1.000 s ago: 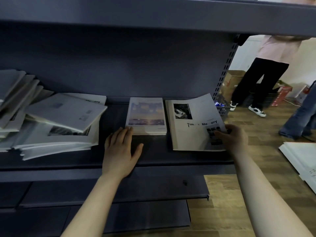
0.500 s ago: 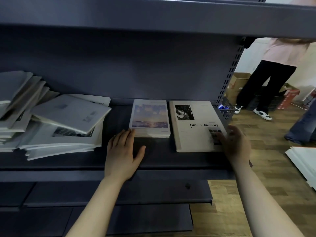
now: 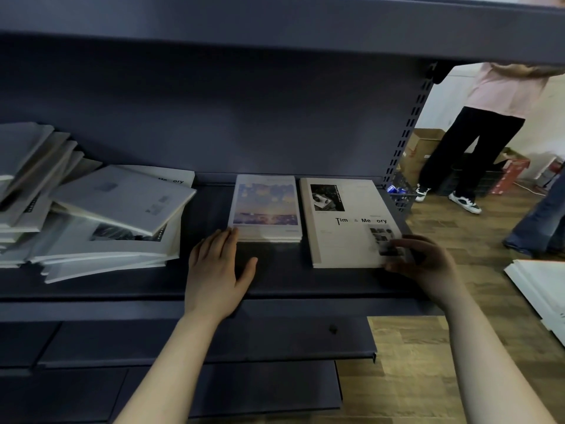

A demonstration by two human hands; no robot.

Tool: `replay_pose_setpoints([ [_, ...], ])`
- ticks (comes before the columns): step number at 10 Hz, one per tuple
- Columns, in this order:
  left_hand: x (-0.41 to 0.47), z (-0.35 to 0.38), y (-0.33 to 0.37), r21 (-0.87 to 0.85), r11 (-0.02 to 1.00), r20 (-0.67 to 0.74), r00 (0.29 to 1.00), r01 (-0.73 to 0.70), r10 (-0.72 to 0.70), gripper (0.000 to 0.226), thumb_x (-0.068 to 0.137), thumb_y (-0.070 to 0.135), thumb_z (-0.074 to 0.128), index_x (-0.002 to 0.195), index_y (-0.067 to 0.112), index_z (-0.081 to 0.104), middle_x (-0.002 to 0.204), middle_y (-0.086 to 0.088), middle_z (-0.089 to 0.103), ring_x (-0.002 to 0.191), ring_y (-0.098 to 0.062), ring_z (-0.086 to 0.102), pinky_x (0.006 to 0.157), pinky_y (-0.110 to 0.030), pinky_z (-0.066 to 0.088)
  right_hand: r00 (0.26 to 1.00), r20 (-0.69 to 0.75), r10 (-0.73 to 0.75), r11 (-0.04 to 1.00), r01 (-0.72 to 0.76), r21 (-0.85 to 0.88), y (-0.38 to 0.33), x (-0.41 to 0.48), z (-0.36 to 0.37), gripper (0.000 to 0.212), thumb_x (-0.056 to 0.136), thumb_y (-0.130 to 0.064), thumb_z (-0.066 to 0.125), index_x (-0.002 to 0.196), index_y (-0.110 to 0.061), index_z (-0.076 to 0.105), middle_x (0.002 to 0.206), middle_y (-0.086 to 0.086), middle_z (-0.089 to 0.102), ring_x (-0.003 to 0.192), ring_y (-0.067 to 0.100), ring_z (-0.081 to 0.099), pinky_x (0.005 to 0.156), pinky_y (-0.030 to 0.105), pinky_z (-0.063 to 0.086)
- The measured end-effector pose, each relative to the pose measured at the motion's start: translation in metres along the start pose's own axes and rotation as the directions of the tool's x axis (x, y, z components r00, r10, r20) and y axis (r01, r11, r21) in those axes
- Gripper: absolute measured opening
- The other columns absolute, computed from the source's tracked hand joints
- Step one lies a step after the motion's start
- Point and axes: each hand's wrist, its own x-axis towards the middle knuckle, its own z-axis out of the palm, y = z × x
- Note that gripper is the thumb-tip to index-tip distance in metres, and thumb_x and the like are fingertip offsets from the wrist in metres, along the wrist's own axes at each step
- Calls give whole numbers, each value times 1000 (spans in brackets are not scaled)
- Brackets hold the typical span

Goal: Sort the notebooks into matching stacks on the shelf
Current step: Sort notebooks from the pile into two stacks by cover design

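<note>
Shelf (image 3: 305, 286): dark grey metal.
One sunset-cover stack (image 3: 265, 209); one Time & Memory notebook (image 3: 348, 221) just to its right, not touching. Both long axes run front to back, with the title reading upright from the front.
One loose heap (image 3: 101, 221) at left, tilted; count unreadable.
Left hand (image 3: 215, 270) flat on the shelf, grip apart, fingertips touching the sunset-cover stack's front-left corner.
Right hand (image 3: 428, 264): grip clamped on the Time & Memory notebook's front-right corner.
Wood floor (image 3: 409, 377); person in black trousers (image 3: 477, 142) stands at right.
</note>
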Motion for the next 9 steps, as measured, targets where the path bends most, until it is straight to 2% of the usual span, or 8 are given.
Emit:
replay_pose_setpoints([
  [1, 0, 0, 0, 4, 1000, 2, 1000, 2, -2, 77, 87, 58, 18, 143, 11, 38, 146, -8, 42, 135, -28, 37, 112, -44, 23, 998, -51, -21, 999, 19, -31, 3, -2, 4, 41, 65, -19, 88, 96, -38, 70, 124, 0, 59, 115, 20, 56, 94, 35, 44],
  [2, 0, 1, 0, 15, 1000, 5, 1000, 4, -4, 77, 87, 58, 17, 143, 11, 38, 146, -9, 42, 135, -28, 37, 112, -43, 23, 992, -124, -29, 996, 18, -83, 5, -3, 7, 38, 64, -24, 88, 99, -26, 74, 118, -2, 64, 108, 19, 60, 84, 28, 41],
  [3, 1, 1, 1, 9, 1000, 3, 1000, 7, -7, 77, 87, 58, 18, 143, 10, 39, 145, -10, 43, 134, -29, 38, 111, -44, 24, 989, -146, -38, 992, 20, -123, 3, -6, 9, 38, 63, -29, 88, 99, -25, 74, 117, -2, 65, 106, 19, 60, 83, 30, 43],
  [5, 0, 1, 0, 12, 1000, 2, 1000, 18, -18, 77, 87, 59, 17, 144, 11, 36, 147, -9, 41, 135, -28, 36, 112, -43, 22, 988, -111, -104, 988, 90, -125, -5, -6, 9, 41, 57, -21, 92, 95, -20, 76, 109, -2, 65, 102, 17, 60, 88, 30, 44],
  [7, 0, 2, 1, 2, 1000, 2, 1000, 18, -18, 77, 87, 59, 17, 144, 11, 36, 147, -9, 42, 135, -29, 36, 112, -44, 23, 983, -162, -84, 986, 58, -156, -8, -11, 9, 39, 59, -28, 90, 96, -23, 78, 107, -8, 63, 99, 10, 57, 84, 27, 41],
  [9, 0, 1, 1, -2, 1000, 4, 1000, 17, -17, 77, 86, 59, 17, 144, 11, 37, 146, -9, 42, 135, -28, 36, 112, -44, 24, 984, -168, -64, 985, 35, -171, -11, -13, 9, 39, 61, -29, 90, 96, -23, 77, 116, 0, 67, 102, 13, 59, 88, 30, 44],
])
